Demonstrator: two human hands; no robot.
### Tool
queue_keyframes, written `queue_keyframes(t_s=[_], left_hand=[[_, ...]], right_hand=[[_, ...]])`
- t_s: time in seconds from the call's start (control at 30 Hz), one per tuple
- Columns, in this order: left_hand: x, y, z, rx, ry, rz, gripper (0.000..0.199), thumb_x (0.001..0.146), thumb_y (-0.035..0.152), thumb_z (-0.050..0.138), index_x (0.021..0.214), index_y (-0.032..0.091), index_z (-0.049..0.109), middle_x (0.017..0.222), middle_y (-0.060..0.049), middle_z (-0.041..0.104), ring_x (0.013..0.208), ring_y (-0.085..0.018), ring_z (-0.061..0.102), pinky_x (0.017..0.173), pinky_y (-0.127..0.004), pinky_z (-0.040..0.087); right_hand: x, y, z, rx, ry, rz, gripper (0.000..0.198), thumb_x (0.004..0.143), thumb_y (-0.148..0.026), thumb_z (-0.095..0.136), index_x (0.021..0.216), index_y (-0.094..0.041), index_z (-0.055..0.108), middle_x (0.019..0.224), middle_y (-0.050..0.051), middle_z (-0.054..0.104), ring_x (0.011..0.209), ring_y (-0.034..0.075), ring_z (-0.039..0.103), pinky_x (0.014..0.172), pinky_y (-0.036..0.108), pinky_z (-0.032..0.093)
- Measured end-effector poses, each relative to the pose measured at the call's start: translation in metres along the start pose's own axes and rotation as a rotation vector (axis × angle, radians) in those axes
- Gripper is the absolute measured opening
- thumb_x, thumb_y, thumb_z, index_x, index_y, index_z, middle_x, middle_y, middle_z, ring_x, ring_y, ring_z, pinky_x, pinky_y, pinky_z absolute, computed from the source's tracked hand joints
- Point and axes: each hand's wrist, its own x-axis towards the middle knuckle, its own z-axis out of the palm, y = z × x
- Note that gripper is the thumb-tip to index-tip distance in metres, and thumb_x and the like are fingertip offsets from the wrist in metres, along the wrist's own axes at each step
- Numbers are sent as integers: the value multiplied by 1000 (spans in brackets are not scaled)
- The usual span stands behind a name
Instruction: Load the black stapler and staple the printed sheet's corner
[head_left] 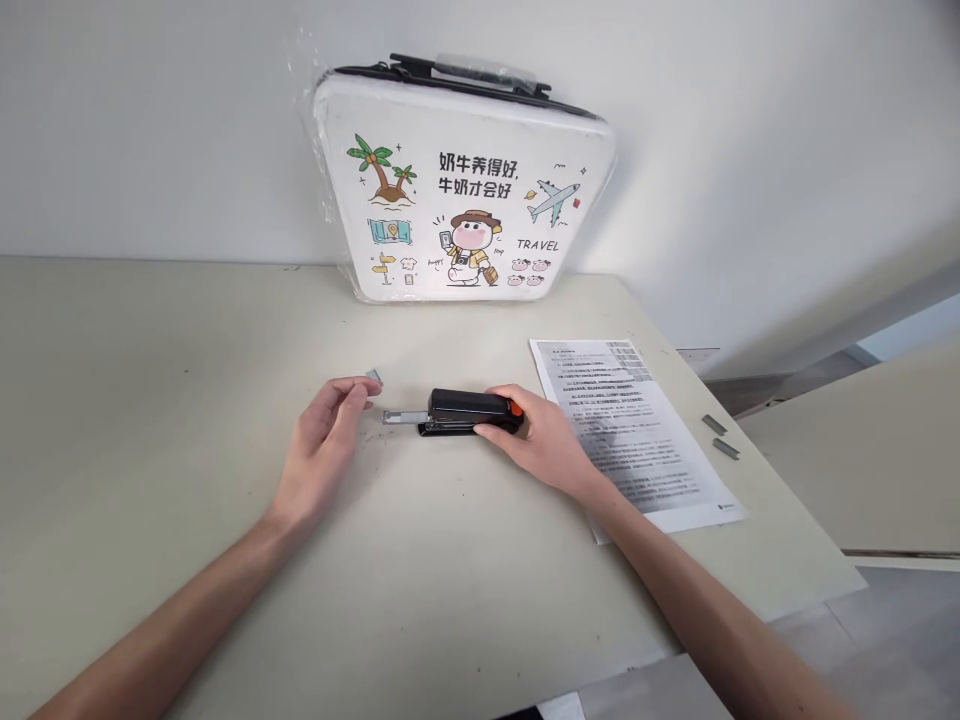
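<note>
Stapler lies on the middle of the counter, between two bare hands that are well apart from each other. Leftmost, the left hand is turned partly on its side, its thumb and fingertips pinched together on a small strip of grey metal. Just right of those fingers, a metal rail juts from the stapler's left end, pointing at them and not touching them. Behind the stapler, a white case leans against the wall, printed with palms, a cartoon cow, a plane and "TRAVEL", its black handle on top. Next comes the right hand, clamped on the stapler's right end, where a patch of orange shows. Beside it lies a printed sheet, set askew, partly under the right forearm. Farthest right, two short staple sticks rest near the counter's edge, one just beside the other.
</note>
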Motion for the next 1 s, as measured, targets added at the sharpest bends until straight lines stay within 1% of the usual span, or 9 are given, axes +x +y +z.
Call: queue_keyframes(t_s=[0.1, 0.2, 0.3, 0.4, 0.5, 0.63, 0.73, 0.87, 1.0], left_hand=[[-1, -1, 3, -148, -36, 25, 34, 102, 55, 58, 111, 25, 70, 133, -6, 70, 127, -27, 64, 114, -43, 43], [0, -1, 6, -414, -89, -22, 32, 99, 51, 64, 113, 22, 69, 135, -10, 70, 132, -28, 63, 118, -45, 44], [1, 2, 7, -633, -180, -167, 33, 99, 49, 62, 113, 20, 70, 137, -13, 70, 135, -30, 62, 119, -46, 46], [-1, 7, 9, -779, -237, -375, 36, 103, 46, 53, 114, 17, 71, 137, -15, 70, 135, -30, 62, 117, -44, 49], [-4, 10, 11, -836, -268, -520, 39, 104, 44, 47, 117, 16, 71, 132, -17, 71, 130, -29, 66, 116, -44, 52], [-4, 10, 12, -847, -327, -525, 41, 105, 43, 44, 121, 15, 71, 126, -18, 73, 127, -31, 67, 114, -48, 54], [-1, 7, 10, -896, -336, -538, 39, 105, 40, 46, 120, 14, 72, 129, -17, 72, 126, -30, 68, 114, -46, 54], [0, 7, 8, -984, -281, -595, 37, 108, 32, 44, 118, 11, 73, 130, -18, 72, 112, -24, 73, 104, -36, 61], [1, 9, 8, -1058, -219, -613, 31, 107, 19, 45, 109, 9, 74, 118, -16, 75, 95, -21, 76, 96, -35, 64]], right_hand=[[-4, 1, 2, -35, 44, -30, 22, 94, -43, 71, 109, -27, 67, 105, 4, 75, 92, 24, 69, 77, 37, 57], [-9, -1, 6, -85, 77, -133, 17, 98, -38, 66, 113, -28, 67, 110, 6, 75, 96, 25, 70, 76, 38, 58], [-13, -6, 9, -131, 146, -309, 18, 101, -27, 62, 118, -29, 66, 115, 7, 75, 106, 25, 71, 84, 42, 60], [-14, -8, 13, -167, 208, -482, 26, 100, -15, 57, 117, -31, 68, 116, 7, 77, 116, 26, 71, 91, 47, 61], [-16, -9, 15, -209, 218, -564, 31, 99, -10, 54, 106, -34, 73, 114, 4, 79, 119, 26, 71, 95, 52, 60], [-21, -7, 17, -235, 198, -601, 28, 100, -13, 62, 104, -38, 74, 117, -1, 80, 121, 25, 71, 98, 52, 57], [-23, -6, 18, -304, 200, -645, 27, 100, -15, 65, 106, -39, 74, 120, -1, 80, 121, 25, 72, 98, 51, 57], [-20, -10, 18, -388, 324, -758, 26, 98, -12, 68, 107, -36, 72, 114, -1, 82, 115, 23, 75, 91, 46, 60], [-17, -17, 16, -397, 424, -836, 26, 94, -5, 70, 106, -28, 71, 108, 2, 83, 110, 21, 77, 90, 40, 60]])
